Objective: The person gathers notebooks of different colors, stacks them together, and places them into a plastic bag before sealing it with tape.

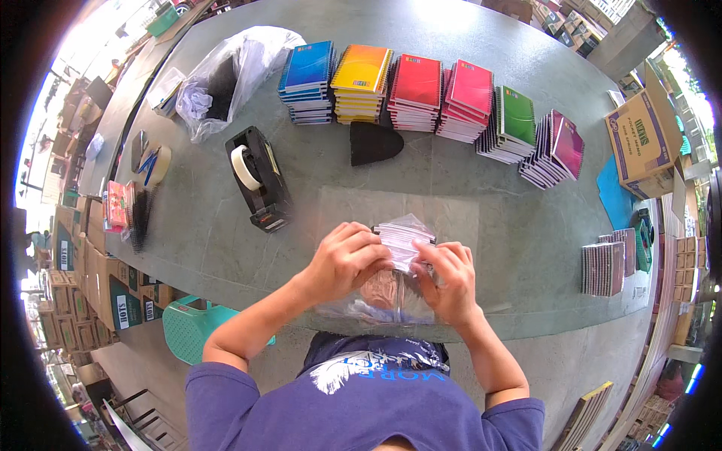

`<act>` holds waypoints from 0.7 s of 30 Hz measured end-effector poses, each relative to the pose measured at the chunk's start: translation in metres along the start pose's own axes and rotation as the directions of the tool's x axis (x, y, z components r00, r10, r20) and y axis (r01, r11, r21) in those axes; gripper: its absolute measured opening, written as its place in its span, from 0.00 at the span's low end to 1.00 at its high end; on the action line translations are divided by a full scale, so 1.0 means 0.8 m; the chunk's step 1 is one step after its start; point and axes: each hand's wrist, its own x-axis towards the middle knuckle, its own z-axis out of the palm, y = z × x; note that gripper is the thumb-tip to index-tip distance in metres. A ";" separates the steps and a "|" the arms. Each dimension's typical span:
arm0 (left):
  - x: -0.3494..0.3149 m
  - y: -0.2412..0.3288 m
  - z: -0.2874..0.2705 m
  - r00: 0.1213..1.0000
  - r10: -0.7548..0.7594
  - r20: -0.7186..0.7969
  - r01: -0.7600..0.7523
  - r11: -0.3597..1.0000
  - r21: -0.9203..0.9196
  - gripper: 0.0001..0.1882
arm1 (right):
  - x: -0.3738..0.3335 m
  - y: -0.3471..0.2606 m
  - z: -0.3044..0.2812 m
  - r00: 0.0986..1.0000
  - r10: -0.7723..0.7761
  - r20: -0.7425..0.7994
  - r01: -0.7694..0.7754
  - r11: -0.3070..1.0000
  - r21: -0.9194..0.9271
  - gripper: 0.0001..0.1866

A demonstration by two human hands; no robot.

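A small stack of notebooks stands at the table's near edge with its white page edges facing up, inside a clear plastic bag. My left hand grips the stack's left side, fingers curled against it. On the other side my right hand pinches the bag at the stack's right edge, thumb and fingers close together. More clear plastic lies crumpled below the stack, between my forearms. Flat clear bags are spread on the table beneath and behind my hands.
Across the back stand piles of spiral notebooks: blue, yellow, red, pink, green and purple. A black tape dispenser sits left, near a white plastic bag. At right are a carton and more notebooks.
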 end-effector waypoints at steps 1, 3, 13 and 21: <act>0.012 0.000 -0.008 0.999 -0.008 0.036 0.009 1.000 -0.020 0.08 | 0.007 0.002 -0.004 1.000 -0.001 0.021 0.000 1.000 0.020 0.22; 0.016 0.002 -0.013 0.997 0.012 0.078 -0.013 1.000 0.012 0.08 | 0.019 -0.004 -0.020 0.994 0.025 0.102 -0.032 0.997 0.072 0.23; 0.049 -0.016 -0.015 0.889 -0.417 0.189 0.455 0.850 -0.266 0.15 | 0.046 -0.003 -0.006 0.952 0.296 -0.080 -0.284 0.950 0.129 0.25; 0.070 -0.009 -0.019 0.864 -0.079 0.497 0.062 0.997 0.051 0.10 | 0.079 0.007 -0.010 0.947 0.001 0.320 -0.009 1.000 0.024 0.11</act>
